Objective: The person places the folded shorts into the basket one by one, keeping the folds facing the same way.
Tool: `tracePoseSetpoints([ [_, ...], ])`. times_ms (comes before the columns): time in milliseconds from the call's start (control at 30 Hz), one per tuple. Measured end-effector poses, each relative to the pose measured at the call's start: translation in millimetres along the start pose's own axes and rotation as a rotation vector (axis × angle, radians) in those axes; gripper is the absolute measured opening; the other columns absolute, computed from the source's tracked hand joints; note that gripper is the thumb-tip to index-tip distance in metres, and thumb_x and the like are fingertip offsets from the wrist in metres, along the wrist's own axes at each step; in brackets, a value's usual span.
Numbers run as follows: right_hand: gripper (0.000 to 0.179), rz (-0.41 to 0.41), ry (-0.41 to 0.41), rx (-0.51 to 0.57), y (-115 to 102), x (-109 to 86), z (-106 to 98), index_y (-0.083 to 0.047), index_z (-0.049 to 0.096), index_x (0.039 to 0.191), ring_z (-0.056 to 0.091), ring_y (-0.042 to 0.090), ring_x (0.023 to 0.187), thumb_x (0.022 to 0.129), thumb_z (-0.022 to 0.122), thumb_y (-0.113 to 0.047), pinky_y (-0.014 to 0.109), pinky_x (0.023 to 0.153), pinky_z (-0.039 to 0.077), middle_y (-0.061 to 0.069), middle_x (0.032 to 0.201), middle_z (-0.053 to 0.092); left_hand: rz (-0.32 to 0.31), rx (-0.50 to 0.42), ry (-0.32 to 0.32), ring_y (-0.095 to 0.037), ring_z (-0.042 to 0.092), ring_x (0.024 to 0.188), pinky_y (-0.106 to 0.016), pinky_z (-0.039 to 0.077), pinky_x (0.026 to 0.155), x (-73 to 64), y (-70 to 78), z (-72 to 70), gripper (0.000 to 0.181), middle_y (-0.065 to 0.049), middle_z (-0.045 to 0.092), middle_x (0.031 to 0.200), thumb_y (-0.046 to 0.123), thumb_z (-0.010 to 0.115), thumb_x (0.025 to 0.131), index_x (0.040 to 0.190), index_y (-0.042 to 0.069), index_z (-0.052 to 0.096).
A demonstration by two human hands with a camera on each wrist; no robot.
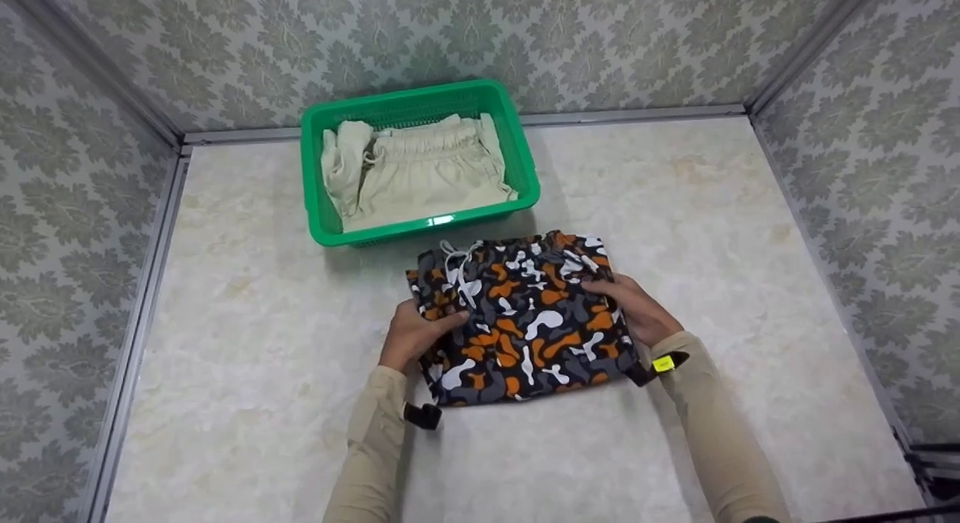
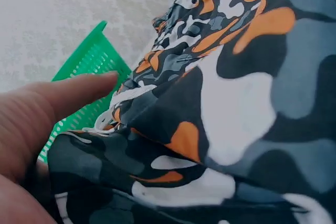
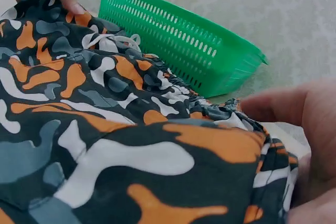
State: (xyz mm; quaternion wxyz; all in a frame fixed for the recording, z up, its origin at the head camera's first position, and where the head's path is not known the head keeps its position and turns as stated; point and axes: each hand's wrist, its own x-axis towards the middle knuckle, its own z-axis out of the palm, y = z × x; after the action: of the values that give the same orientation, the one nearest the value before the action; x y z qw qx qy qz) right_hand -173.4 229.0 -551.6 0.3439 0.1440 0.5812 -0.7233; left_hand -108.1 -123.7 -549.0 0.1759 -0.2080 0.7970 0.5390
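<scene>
Folded camouflage-print shorts in black, orange, grey and white are between my two hands in the head view, their gathered waistband and white drawstring toward the basket. My left hand grips the left side, thumb on top and the other fingers hidden beneath. On the opposite side my right hand holds the edge the same way, its thumb lying on the cloth near the waistband. Both wrist views show the layered fabric close up, with the right thumb along the waistband end.
Just beyond the shorts stands a green plastic basket with perforated sides. Folded cream garments lie in it, one with a gathered waistband. The pale tabletop is bounded by patterned wall panels at the back and both sides.
</scene>
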Motion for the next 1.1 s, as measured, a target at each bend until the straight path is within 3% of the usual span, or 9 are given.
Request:
tracePoseSetpoints([
  [100, 0.064, -0.013, 0.002, -0.062, 1.2, 0.1, 2.2, -0.003, 0.035, 0.151, 0.063, 0.027, 0.116, 0.096, 0.067, -0.009, 0.041, 0.099, 0.052, 0.017, 0.136, 0.054, 0.042, 0.093, 0.012, -0.036, 0.050, 0.132, -0.049, 0.041, 0.110, -0.7, 2.3, 3.4, 0.096, -0.021, 0.051, 0.145, 0.033, 0.089, 0.077, 0.151, 0.000, 0.039],
  [233, 0.064, -0.085, 0.019, -0.185, 2.2, -1.8, 4.4, -0.008, 0.035, 0.153, 0.061, 0.027, 0.115, 0.095, 0.061, -0.001, 0.039, 0.095, 0.054, 0.016, 0.137, 0.051, 0.107, 0.160, 0.041, -0.037, 0.050, 0.133, -0.050, 0.041, 0.110, 0.0, 2.7, 6.9, 0.087, -0.020, 0.052, 0.146, 0.017, 0.088, 0.079, 0.152, 0.004, 0.041],
  [367, 0.065, -0.149, 0.012, -0.260, 2.8, -6.9, 3.2, -0.014, 0.035, 0.157, 0.060, 0.027, 0.116, 0.097, 0.056, 0.001, 0.038, 0.092, 0.055, 0.016, 0.142, 0.048, 0.151, 0.112, 0.031, -0.035, 0.047, 0.136, -0.049, 0.038, 0.113, -1.6, -0.3, 8.2, 0.079, -0.018, 0.050, 0.149, 0.010, 0.078, 0.088, 0.155, 0.006, 0.038],
  [467, 0.065, -0.171, -0.016, -0.236, 1.4, -13.5, 1.4, -0.016, 0.034, 0.158, 0.060, 0.028, 0.118, 0.098, 0.056, 0.001, 0.040, 0.093, 0.055, 0.017, 0.145, 0.047, 0.216, 0.035, 0.008, -0.031, 0.046, 0.138, -0.048, 0.036, 0.114, -7.6, -1.5, 7.0, 0.073, -0.014, 0.049, 0.150, 0.007, 0.072, 0.093, 0.157, 0.009, 0.037],
  [533, 0.066, -0.185, -0.032, -0.207, -1.9, -19.5, 1.0, -0.016, 0.033, 0.159, 0.061, 0.028, 0.119, 0.099, 0.057, 0.001, 0.041, 0.095, 0.055, 0.017, 0.146, 0.047, 0.284, -0.023, 0.000, -0.028, 0.049, 0.135, -0.047, 0.037, 0.113, -13.5, 0.2, 4.1, 0.065, -0.012, 0.054, 0.145, 0.004, 0.070, 0.094, 0.152, 0.010, 0.044],
  [700, 0.070, -0.254, -0.053, -0.153, -18.7, -35.2, 1.5, -0.011, 0.031, 0.159, 0.060, 0.025, 0.120, 0.098, 0.062, -0.001, 0.039, 0.097, 0.053, 0.014, 0.145, 0.047, 0.453, -0.136, -0.012, -0.023, 0.055, 0.129, -0.045, 0.040, 0.111, -30.2, 15.7, -11.2, 0.056, -0.007, 0.059, 0.139, -0.001, 0.070, 0.092, 0.145, 0.010, 0.052],
  [833, 0.073, -0.290, -0.049, -0.157, -38.4, -40.4, 4.9, -0.010, 0.029, 0.160, 0.058, 0.023, 0.121, 0.097, 0.067, -0.006, 0.036, 0.097, 0.053, 0.011, 0.144, 0.047, 0.529, -0.156, 0.004, -0.022, 0.054, 0.130, -0.041, 0.041, 0.111, -37.0, 34.0, -27.2, 0.058, -0.008, 0.058, 0.141, 0.001, 0.072, 0.092, 0.146, 0.008, 0.051],
  [967, 0.072, -0.270, -0.057, -0.156, -63.6, -31.2, 15.7, -0.013, 0.031, 0.159, 0.056, 0.023, 0.123, 0.098, 0.069, -0.012, 0.035, 0.099, 0.051, 0.011, 0.144, 0.047, 0.558, -0.177, 0.036, -0.021, 0.053, 0.132, -0.037, 0.040, 0.112, -27.4, 53.5, -44.1, 0.061, -0.009, 0.056, 0.144, 0.000, 0.071, 0.092, 0.148, 0.008, 0.049],
  [1100, 0.065, -0.248, -0.071, -0.135, -91.7, -10.8, 31.9, -0.016, 0.036, 0.158, 0.055, 0.024, 0.124, 0.100, 0.066, -0.018, 0.034, 0.098, 0.051, 0.011, 0.144, 0.047, 0.533, -0.189, 0.064, -0.024, 0.052, 0.132, -0.037, 0.040, 0.111, -4.5, 74.7, -64.3, 0.062, -0.010, 0.055, 0.145, -0.003, 0.070, 0.091, 0.149, 0.007, 0.048],
])
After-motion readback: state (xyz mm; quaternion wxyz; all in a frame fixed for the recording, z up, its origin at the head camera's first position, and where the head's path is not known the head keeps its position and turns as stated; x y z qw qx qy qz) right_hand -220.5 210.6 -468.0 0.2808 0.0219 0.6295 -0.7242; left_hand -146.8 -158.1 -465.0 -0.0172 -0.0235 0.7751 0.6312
